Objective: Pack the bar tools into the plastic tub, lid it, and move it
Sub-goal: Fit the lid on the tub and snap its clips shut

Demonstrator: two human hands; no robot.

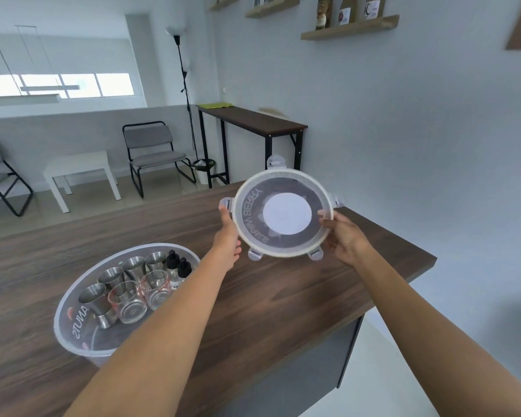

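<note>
A round clear plastic lid point(285, 212) with clip tabs is held up in the air, tilted toward me, above the far right part of the wooden counter point(283, 296). My left hand point(227, 236) grips its left rim and my right hand point(343, 236) grips its right rim. The clear plastic tub point(69, 326) stands uncovered on the counter at lower left. Inside it are steel jiggers point(95, 297), small glasses point(130, 302) and two black-capped dropper bottles point(178, 266).
The counter's right edge drops off near my right arm. Beyond the counter stand a dark console table point(253, 121), a grey chair point(154, 152), a white side table point(79, 170) and a floor lamp point(181, 70). Wall shelves point(349, 27) hold bottles.
</note>
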